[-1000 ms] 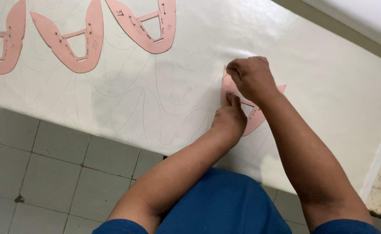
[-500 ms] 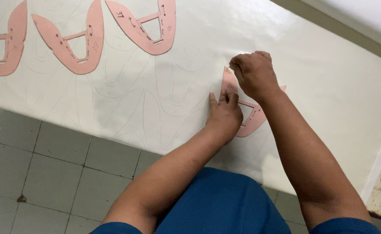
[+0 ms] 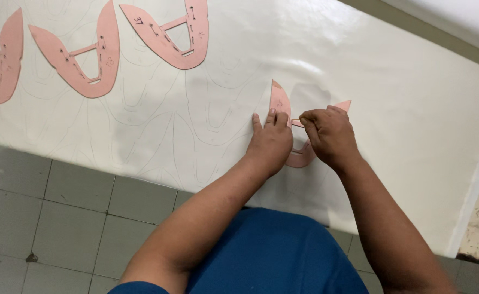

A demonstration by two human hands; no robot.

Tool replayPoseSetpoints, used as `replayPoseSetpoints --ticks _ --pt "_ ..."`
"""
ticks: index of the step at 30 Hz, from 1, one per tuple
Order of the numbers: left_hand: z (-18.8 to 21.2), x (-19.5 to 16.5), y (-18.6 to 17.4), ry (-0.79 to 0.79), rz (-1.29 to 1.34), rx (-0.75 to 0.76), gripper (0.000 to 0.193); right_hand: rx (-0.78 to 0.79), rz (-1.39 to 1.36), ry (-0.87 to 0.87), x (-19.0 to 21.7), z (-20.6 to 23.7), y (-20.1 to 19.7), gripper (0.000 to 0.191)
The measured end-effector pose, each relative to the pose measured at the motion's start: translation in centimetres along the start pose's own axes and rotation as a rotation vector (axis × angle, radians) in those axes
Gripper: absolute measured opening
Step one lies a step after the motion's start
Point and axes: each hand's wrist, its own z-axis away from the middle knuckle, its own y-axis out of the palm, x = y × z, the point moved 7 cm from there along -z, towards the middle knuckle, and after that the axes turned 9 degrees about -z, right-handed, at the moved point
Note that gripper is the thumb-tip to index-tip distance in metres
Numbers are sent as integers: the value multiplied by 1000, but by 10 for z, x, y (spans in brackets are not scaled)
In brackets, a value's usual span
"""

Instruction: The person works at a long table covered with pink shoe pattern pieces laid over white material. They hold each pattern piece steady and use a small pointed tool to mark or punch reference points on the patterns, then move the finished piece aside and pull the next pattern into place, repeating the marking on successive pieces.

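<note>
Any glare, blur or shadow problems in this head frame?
Head view: glare streaks the glossy white sheet near its upper edge; right hand is slightly motion-blurred; left hand and pink template stay sharp; soft shadows under both forearms; faint traced outlines remain legible.

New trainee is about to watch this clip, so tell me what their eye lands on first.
Two bare hands meet at centre right: the left hand presses flat on a pink curved card template, and the right hand is curled over its middle. They work on a glossy cream sheet faintly covered with traced outlines. Three more pink templates lie along the sheet's upper left, above a grey tiled floor.
</note>
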Motion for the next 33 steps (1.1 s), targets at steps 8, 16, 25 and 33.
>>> replayPoseSetpoints --ticks 8,16,25,33 --pt "-1 5 2 -11 -31 28 35 -96 -13 -42 2 10 -1 12" --pt "1 7 2 -15 2 22 34 -77 -66 -88 6 32 6 12" --pt "-2 3 -2 -1 -28 97 35 23 158 35 -7 58 -6 14" --pt "-4 0 -6 10 -8 79 37 -102 73 140 -21 37 -19 16"
